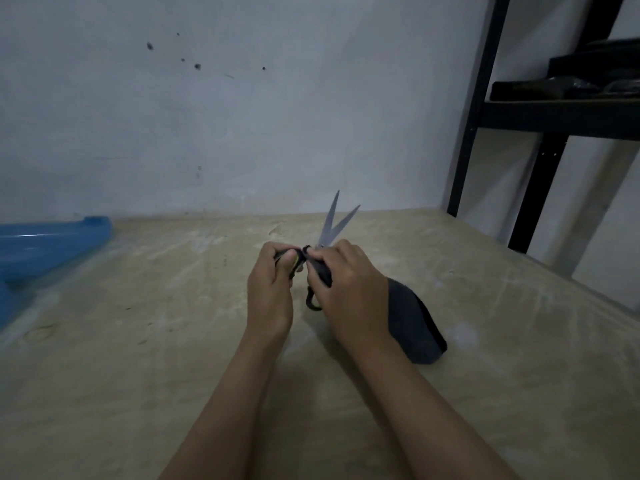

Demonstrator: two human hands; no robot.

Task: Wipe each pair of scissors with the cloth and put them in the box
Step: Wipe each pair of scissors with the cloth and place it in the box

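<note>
Both forearms nearest; left hand (pixel 272 287) and right hand (pixel 349 282) gripping scissors (pixel 334 225) handles, blades parted, beside cloth (pixel 414 323). Risk: nicked fingers wiping open edges.

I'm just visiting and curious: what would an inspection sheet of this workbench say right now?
Surface: beige table, scuffed and stained.
Job's things: scissors, blades parted, pointing up and away; dark cloth draped under the right wrist; blue box at the far left, partly out of view.
Clutter: nothing seen.
Grippers: left hand grips one handle; right hand grips the other, with cloth.
Cables: nothing seen.
Surroundings: marked white wall; black shelf rack at right, holding dark items.
</note>
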